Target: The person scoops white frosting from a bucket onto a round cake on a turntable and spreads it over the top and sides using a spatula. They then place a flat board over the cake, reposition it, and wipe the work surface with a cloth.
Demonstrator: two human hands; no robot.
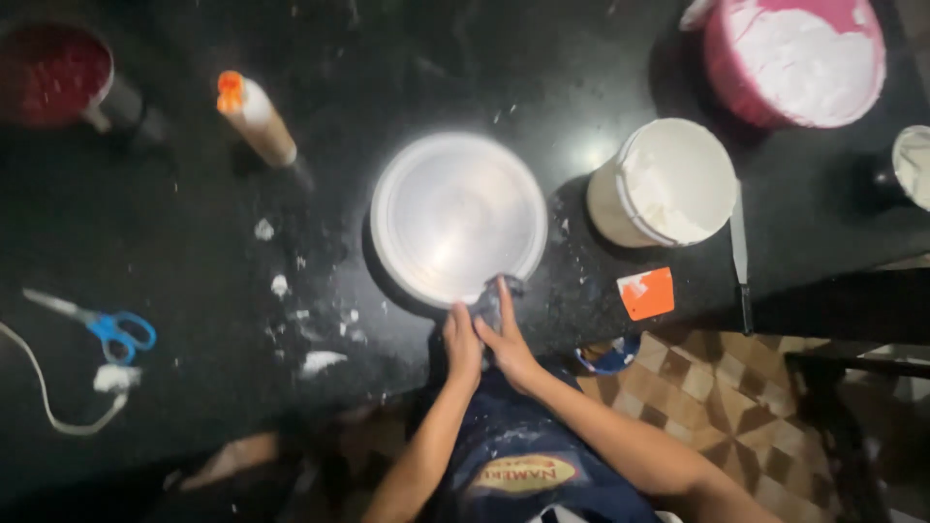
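Note:
A round white turntable (pixel 457 215) stands on the black counter (pixel 194 223) just beyond my hands. Both hands meet at its near edge, pressed together around a dark blue cloth (pixel 489 308), which looks like the top of my apron (pixel 513 455). My left hand (pixel 462 346) grips the cloth from the left. My right hand (pixel 506 334) pinches it from the right, with a finger reaching up to the turntable's rim.
A white bucket of cream (pixel 666 182) and a pink tub (pixel 794 60) stand at the right. An orange scraper (pixel 646 292) and a palette knife (pixel 740 254) lie near the counter edge. Blue scissors (pixel 107 324), a bottle (pixel 256 118) and a red bowl (pixel 53 73) are at the left.

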